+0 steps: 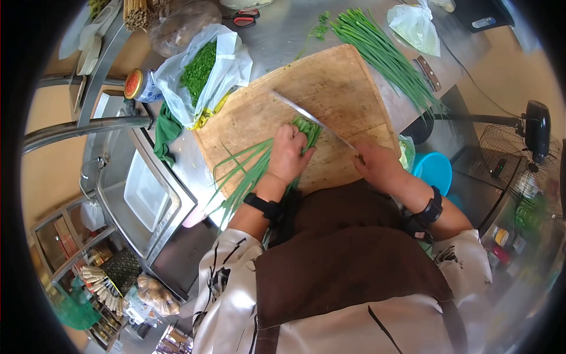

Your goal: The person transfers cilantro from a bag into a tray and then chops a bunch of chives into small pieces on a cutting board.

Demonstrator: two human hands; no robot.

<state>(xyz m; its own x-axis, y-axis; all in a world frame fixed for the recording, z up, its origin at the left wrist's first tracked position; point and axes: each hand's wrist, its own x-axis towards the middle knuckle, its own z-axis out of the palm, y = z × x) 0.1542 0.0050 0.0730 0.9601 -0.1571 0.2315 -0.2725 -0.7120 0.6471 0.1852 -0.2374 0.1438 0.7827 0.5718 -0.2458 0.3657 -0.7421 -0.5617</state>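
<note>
On the wooden cutting board (336, 76) lies a bunch of long green stalks (250, 162), its leafy ends hanging over the board's near left edge. My left hand (289, 154) is closed on the bunch, near its cut end. My right hand (374, 162) grips a knife (298, 108), with its handle hidden in the fist. The blade slants across the board, over the cut end of the stalks. Small green pieces (306, 124) lie beside the blade, close to my left fingers.
A white plastic bag (236, 59) of chopped greens stands at the board's left. Behind right lie more green stalks (368, 44) and another knife (428, 74). Red-handled scissors (244, 18) lie at the back. A sink (112, 183) is left; a blue bucket (433, 171) and fan (530, 138) are right.
</note>
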